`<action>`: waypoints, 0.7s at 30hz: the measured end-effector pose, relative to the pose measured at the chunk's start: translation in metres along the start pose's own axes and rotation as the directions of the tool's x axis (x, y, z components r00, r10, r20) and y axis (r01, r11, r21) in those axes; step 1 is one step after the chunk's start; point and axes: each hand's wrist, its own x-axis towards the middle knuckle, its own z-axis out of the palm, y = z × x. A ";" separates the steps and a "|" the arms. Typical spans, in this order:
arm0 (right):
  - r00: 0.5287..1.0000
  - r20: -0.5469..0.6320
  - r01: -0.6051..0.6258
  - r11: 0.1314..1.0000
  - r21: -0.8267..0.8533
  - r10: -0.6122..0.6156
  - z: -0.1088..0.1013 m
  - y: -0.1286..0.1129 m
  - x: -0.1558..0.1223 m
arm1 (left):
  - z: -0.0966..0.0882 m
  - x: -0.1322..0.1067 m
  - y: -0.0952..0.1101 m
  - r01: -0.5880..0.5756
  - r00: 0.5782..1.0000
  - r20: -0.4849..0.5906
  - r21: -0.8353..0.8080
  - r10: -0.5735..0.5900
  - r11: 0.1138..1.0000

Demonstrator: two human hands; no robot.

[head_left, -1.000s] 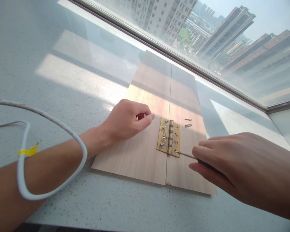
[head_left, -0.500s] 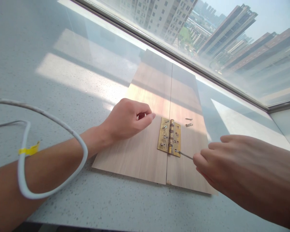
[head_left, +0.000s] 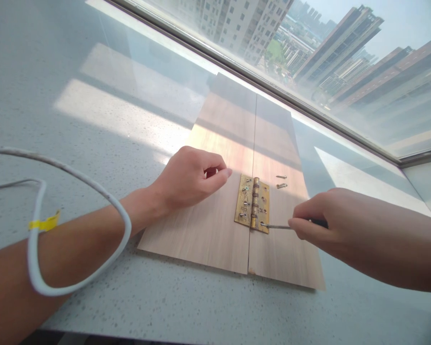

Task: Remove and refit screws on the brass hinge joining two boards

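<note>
A brass hinge lies flat across the seam between two pale wooden boards. Several screws stand in its left leaf. My right hand is closed around a screwdriver, whose dark handle is mostly hidden by the fingers. Its thin shaft points left, and the tip meets a screw at the lower hole of the right leaf. Resting on the left board, my left hand is curled, thumb against fingers, with nothing seen in it. A few loose screws lie on the right board, above the screwdriver.
A white cable with a yellow tag loops over my left forearm. The boards lie on a speckled stone counter. Along the far side runs a window frame, with buildings outside.
My right hand has turned and shifted slightly up, so the screwdriver shaft now lies nearer level and its dark handle shows. The tip stays at the same screw. My left hand keeps its place.
</note>
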 end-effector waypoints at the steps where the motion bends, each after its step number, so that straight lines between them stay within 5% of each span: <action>1: 0.999 0.024 0.037 0.998 -0.056 -0.035 0.000 -0.003 -0.002 | 0.000 0.000 0.000 0.000 1.000 -0.001 0.000 0.000 1.000; 5: 0.925 -0.083 0.339 0.905 -0.258 -0.370 0.008 -0.011 -0.014 | -0.001 0.000 0.001 0.010 1.000 0.003 -0.002 -0.010 1.000; 7: 0.886 -0.158 0.386 0.883 -0.268 -0.436 0.013 -0.012 -0.019 | -0.001 0.000 0.001 0.017 1.000 0.012 0.001 -0.017 1.000; 10: 0.952 -0.186 0.216 0.963 -0.160 -0.244 0.016 -0.013 -0.020 | 0.000 -0.001 0.002 0.025 0.999 0.023 0.007 -0.025 1.000; 12: 0.997 -0.066 0.029 1.000 -0.009 -0.030 0.012 -0.013 -0.017 | 0.000 -0.001 0.002 0.018 1.000 0.021 0.008 -0.018 1.000; 16: 0.959 0.241 -0.211 0.942 0.260 0.148 -0.004 -0.012 -0.004 | -0.001 0.000 0.002 0.001 1.000 0.011 0.012 -0.001 1.000; 18: 0.949 0.266 -0.234 0.942 0.240 0.168 -0.011 -0.012 0.003 | -0.001 0.000 0.002 0.002 1.000 0.004 0.010 -0.002 1.000; 21: 0.988 0.125 -0.094 0.995 0.018 0.091 -0.011 -0.013 0.006 | -0.001 0.000 0.001 0.003 1.000 0.001 0.008 -0.003 1.000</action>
